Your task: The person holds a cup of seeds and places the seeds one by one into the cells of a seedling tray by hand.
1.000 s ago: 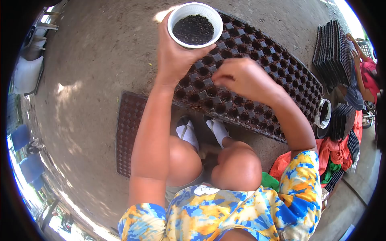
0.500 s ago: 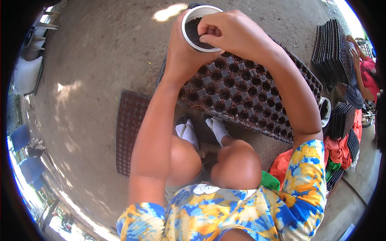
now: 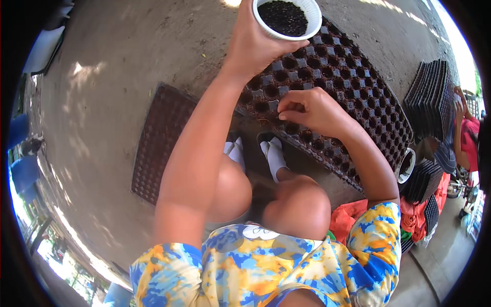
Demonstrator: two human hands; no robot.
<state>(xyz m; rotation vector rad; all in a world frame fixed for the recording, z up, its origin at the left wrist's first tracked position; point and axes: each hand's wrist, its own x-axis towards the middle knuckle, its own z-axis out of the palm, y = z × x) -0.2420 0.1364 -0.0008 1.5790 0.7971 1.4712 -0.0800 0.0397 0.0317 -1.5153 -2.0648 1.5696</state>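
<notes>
My left hand [image 3: 254, 43] is wrapped around a white plastic cup [image 3: 292, 36], held up at the top of the view. Small dark seeds [image 3: 281, 18] lie inside the cup. Lower and to the right, my right hand [image 3: 319, 113] hangs over the near edge of a large black seedling tray [image 3: 353, 84]. Its thumb and index finger are brought together; whatever they hold is too small to make out. The tray's many round cells contain brown soil, each with a hollow in it.
Another dark tray [image 3: 158, 138] lies on the ground at left. Stacked seedling trays [image 3: 429, 97] rise at right, beside a person in a pink top [image 3: 468, 140]. A white container [image 3: 407, 165] lies by the big tray's right corner, near orange cloth [image 3: 348, 217].
My right hand has come out of the cup and moved down over the tray's near edge, fingers pinched. My left hand has shifted the cup up and to the right.
</notes>
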